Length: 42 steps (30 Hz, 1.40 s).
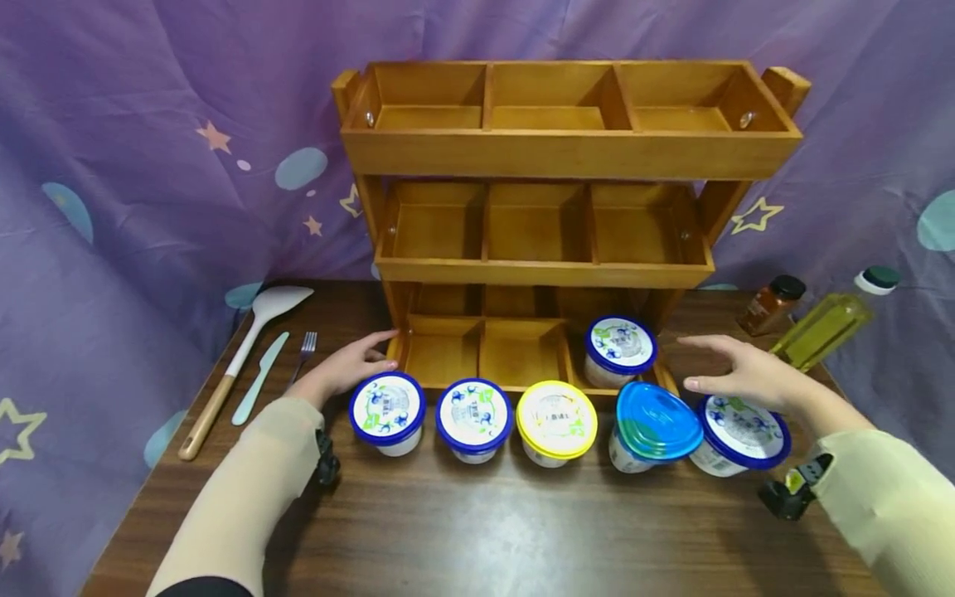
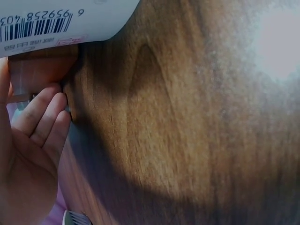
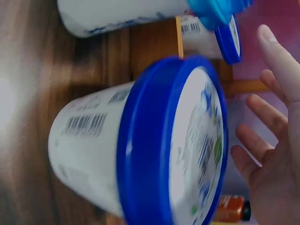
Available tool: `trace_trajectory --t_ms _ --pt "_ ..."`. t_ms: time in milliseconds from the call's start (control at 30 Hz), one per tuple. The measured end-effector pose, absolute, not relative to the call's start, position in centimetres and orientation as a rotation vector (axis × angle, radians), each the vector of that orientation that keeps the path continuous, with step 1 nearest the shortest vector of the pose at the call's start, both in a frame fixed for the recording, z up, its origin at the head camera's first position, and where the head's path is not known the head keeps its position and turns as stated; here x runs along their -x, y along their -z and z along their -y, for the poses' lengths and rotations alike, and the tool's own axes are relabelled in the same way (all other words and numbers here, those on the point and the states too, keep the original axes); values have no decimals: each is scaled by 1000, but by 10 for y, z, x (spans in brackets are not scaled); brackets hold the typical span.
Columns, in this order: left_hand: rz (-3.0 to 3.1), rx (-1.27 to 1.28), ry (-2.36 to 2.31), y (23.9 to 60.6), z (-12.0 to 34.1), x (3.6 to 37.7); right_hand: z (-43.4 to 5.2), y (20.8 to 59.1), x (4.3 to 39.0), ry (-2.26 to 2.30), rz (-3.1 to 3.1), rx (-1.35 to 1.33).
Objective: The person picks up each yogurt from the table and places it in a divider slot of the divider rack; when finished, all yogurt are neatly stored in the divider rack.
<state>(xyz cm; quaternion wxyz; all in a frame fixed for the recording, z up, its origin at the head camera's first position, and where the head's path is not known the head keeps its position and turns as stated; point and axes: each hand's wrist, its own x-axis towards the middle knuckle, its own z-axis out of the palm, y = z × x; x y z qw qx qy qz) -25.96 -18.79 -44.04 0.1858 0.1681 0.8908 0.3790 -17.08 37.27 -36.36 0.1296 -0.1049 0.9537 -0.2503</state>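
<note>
My left hand reaches to the lower left corner of the wooden rack, thumb and fingers extended against its side. In the left wrist view, the left hand's fingers lie fairly straight beside the rack's end. Right of the rack, my right hand hovers with spread fingers above and behind a blue-lidded tub, holding nothing. The right wrist view shows that tub standing apart from the fingers. Another blue-lidded tub sits in the rack's bottom right compartment.
Along the rack's front stand two blue-lidded tubs, a yellow-lidded tub and a tub with a loose-looking blue cover. A spatula, knife and fork lie left. An oil bottle and spice jar stand right.
</note>
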Motion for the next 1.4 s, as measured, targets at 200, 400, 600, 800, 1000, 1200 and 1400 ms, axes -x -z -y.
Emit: trace_trajectory --t_ms 200,400,600,800,1000,1200,1400 --pt "-2526 -452 -1067 440 192 258 -387 370 160 721 -2765 326" --pt "-2515 -478 -1073 439 186 258 -404 371 144 800 -2763 378" --pt "-2512 -457 -1100 439 185 259 -415 375 136 832 -2766 359" --pt "-2512 -474 -1095 439 185 258 -422 381 131 852 -2699 364" --pt "-2524 -477 -1087 442 186 259 -422 384 130 841 -2627 337" --pt "-2523 -460 -1087 443 186 260 -420 388 131 825 -2627 302" --pt "-2522 -469 -1086 444 188 260 -420 390 134 788 -2687 248"
